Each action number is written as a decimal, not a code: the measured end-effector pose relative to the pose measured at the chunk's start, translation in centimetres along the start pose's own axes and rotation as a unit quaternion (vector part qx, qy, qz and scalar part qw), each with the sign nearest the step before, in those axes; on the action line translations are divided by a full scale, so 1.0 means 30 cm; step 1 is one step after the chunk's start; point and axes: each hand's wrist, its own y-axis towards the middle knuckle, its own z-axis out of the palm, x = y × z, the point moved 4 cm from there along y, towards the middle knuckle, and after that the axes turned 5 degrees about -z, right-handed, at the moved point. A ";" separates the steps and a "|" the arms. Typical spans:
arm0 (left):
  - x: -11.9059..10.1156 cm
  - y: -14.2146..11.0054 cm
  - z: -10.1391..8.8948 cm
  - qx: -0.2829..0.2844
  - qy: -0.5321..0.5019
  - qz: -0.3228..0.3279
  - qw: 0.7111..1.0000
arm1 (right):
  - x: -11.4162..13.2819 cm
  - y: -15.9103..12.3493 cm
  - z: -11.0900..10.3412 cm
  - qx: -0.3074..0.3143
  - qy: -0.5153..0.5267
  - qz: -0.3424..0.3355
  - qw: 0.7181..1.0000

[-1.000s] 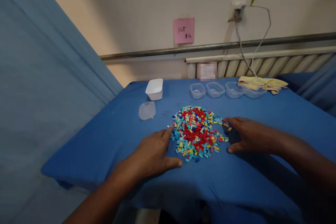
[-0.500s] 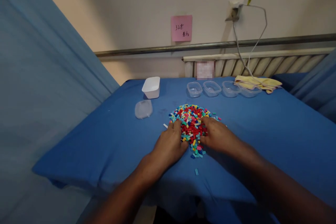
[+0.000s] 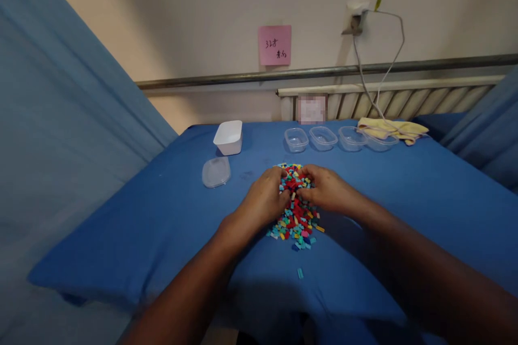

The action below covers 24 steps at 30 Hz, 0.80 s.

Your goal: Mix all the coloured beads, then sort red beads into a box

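Note:
A heap of small plastic building bricks [image 3: 297, 213], red, teal, yellow, blue, pink and white, lies on a blue cloth. My left hand [image 3: 264, 198] touches the heap's left side, fingers curved and thumb apart from them. Across from it, my right hand [image 3: 328, 190] curves around the upper right side, with a gap between its thumb and fingers. Bricks show between the two hands; whether any are gripped under the fingertips is hidden. One light-blue brick [image 3: 300, 273] lies alone in front of the heap.
A white tub [image 3: 229, 138] and a clear lid [image 3: 216, 172] are at left. Clear containers [image 3: 296, 140] stand along the back, the rightmost partly under a yellow cloth [image 3: 390, 129]. A cable [image 3: 361, 70] hangs from the wall socket. Blue cloth [image 3: 121, 215] covers the table.
Both hands have come closer together and shifted toward the far part of the heap. More bricks show in its near part. The view has shifted slightly.

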 end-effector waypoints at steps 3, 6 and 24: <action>0.023 0.042 -0.009 -0.006 0.011 0.018 1.000 | 0.018 0.035 -0.021 -0.001 -0.065 -0.028 0.998; 0.055 0.065 -0.007 -0.005 0.003 0.038 0.999 | 0.038 0.069 -0.022 -0.003 -0.096 -0.049 0.994; 0.148 0.003 -0.055 0.095 0.127 0.040 0.987 | 0.075 -0.005 0.052 0.172 -0.249 -0.154 0.941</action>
